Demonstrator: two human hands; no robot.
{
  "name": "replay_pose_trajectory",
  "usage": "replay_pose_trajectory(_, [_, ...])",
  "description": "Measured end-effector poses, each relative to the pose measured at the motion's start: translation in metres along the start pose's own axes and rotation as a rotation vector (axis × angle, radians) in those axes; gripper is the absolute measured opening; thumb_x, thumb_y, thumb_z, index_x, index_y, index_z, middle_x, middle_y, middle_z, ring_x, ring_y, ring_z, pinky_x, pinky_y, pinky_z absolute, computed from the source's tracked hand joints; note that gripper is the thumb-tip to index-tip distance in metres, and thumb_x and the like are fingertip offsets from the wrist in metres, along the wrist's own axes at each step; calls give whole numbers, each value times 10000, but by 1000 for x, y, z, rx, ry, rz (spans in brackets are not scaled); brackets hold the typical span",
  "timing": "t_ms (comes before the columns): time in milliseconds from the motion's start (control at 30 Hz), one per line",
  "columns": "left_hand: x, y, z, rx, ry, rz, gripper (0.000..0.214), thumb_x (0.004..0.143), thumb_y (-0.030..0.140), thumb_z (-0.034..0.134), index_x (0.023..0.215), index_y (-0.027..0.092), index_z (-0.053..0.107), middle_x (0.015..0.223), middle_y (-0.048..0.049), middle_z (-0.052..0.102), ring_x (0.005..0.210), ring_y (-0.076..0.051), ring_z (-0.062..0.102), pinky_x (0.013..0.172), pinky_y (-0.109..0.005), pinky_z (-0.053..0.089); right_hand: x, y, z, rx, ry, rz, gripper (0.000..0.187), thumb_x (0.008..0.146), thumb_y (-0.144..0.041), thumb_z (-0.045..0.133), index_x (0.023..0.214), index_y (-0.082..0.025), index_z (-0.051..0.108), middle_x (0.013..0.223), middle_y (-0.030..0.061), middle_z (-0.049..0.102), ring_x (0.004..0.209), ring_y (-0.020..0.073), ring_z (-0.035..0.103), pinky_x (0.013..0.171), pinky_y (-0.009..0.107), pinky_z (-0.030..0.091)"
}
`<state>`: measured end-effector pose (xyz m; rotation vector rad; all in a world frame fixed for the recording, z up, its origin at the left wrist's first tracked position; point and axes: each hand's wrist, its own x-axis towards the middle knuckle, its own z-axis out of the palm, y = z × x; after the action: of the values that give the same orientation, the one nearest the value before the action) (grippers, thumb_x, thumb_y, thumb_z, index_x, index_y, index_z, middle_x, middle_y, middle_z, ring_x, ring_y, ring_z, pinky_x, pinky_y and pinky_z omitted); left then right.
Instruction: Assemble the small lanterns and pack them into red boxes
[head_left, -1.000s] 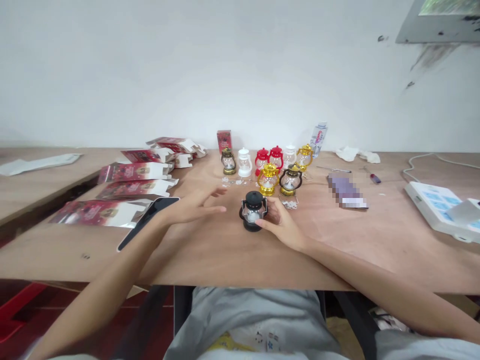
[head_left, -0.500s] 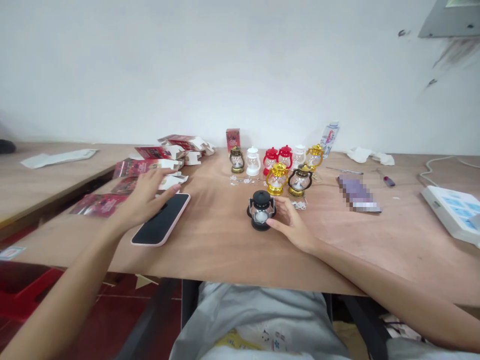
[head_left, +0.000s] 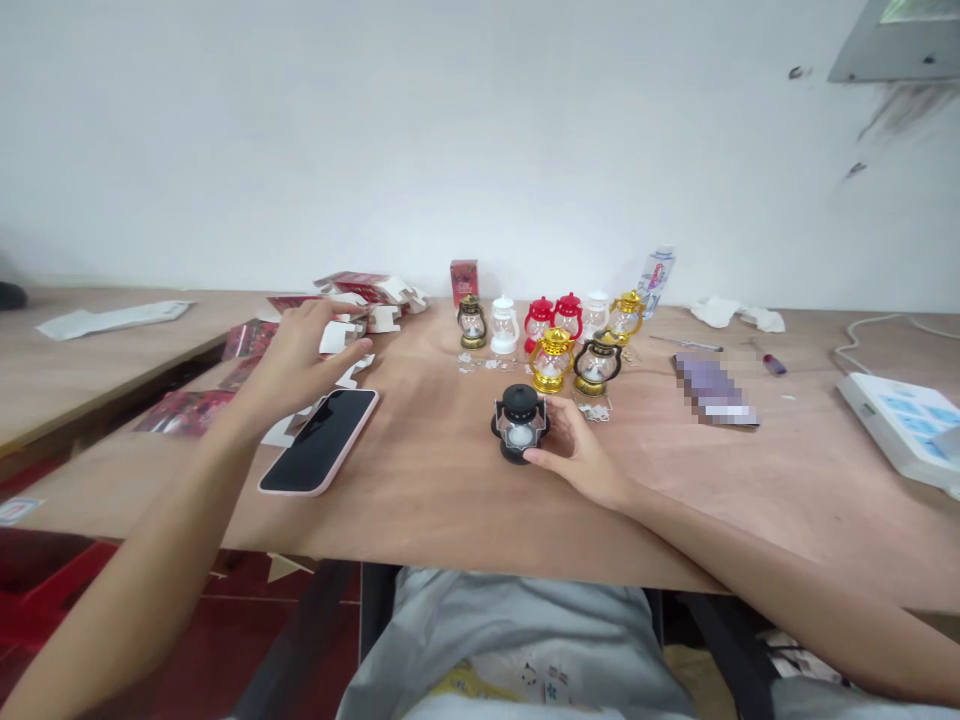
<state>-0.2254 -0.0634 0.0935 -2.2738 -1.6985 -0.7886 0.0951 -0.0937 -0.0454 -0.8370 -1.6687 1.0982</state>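
A small black lantern [head_left: 519, 402] stands upright on the table, and my right hand [head_left: 577, 455] grips its right side between thumb and fingers. My left hand [head_left: 304, 355] is open, its fingers stretched over the red and white flattened boxes [head_left: 367, 288] and its thumb held apart; whether a fingertip touches a box I cannot tell. Just below that hand lies a phone [head_left: 322, 445] with a dark screen. Beyond the black lantern stand several more small lanterns, among them a gold lantern [head_left: 553, 362], a red lantern [head_left: 568, 315] and a white lantern [head_left: 504, 325].
An upright red box [head_left: 464, 282] is by the wall. A clear bottle [head_left: 657, 280], crumpled tissues [head_left: 716, 311], a screwdriver [head_left: 772, 363] and a purple packet [head_left: 712, 388] lie or stand rightward. A white device [head_left: 900, 425] with a cable is at far right.
My left hand has moved slightly up and away, further over the boxes. My right hand stays on the black lantern, which has hardly moved.
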Motion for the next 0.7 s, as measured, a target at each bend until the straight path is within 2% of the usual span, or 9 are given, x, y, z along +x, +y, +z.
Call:
replay_pose_trajectory(100, [-8,-8,10,42,-182,-28,532,845,507,395,1224,139,462,1264,-146,491,1236,-285,398,1066,-435,287,1,1,0,-10,-3,-6,620,744,-384,726,1251,-283,383,1354,77,487,1279,224,456,1084,449,359])
replay_pose_trajectory(200, [-22,-15,23,42,-530,-74,595,841,557,350,1259,143,436,1375,-175,383,1337,-333,270,1095,-492,214,1,2,0,-23,4,-15,631,733,-387,734,1252,-288,388,1347,73,491,1278,227,454,1088,459,354])
replay_pose_trajectory(267, [-30,-17,28,24,-673,-91,601,847,586,318,1263,169,439,1447,-165,297,1375,-359,198,1093,-509,205,1,3,0,-23,6,-8,640,728,-390,738,1253,-288,387,1344,73,495,1273,230,459,1082,460,361])
replay_pose_trajectory(333, [-34,-17,31,23,-648,-101,614,858,599,281,1285,178,417,1467,-157,269,1386,-364,168,1095,-520,191,1,3,0,-17,4,-1,637,730,-392,736,1252,-288,385,1346,72,496,1269,229,465,1078,455,366])
replay_pose_trajectory(400, [-33,-17,29,8,-614,-100,621,870,593,261,1311,174,385,1449,-156,305,1384,-335,198,1107,-505,176,1,2,0,-15,3,-2,626,734,-393,733,1245,-287,387,1350,70,494,1271,226,465,1082,447,361])
replay_pose_trajectory(533, [-24,-20,21,-74,-711,-61,629,851,612,319,1315,196,402,1444,-130,349,1354,-286,305,1103,-424,246,1,2,0,-23,6,-3,627,732,-388,736,1243,-288,387,1361,70,482,1283,224,452,1095,450,346])
replay_pose_trajectory(600, [-19,-22,15,-86,-610,-80,635,845,610,335,1313,188,409,1414,-122,393,1328,-275,343,1098,-416,266,1,2,0,-22,9,2,631,730,-391,737,1245,-288,388,1360,72,482,1285,226,450,1096,454,346])
replay_pose_trajectory(700, [-12,-20,2,-92,-371,-132,573,860,587,341,1286,218,442,1340,-73,474,1264,-237,415,1056,-391,350,1,3,0,-19,13,4,631,730,-398,734,1248,-287,392,1352,70,489,1272,225,462,1090,452,357])
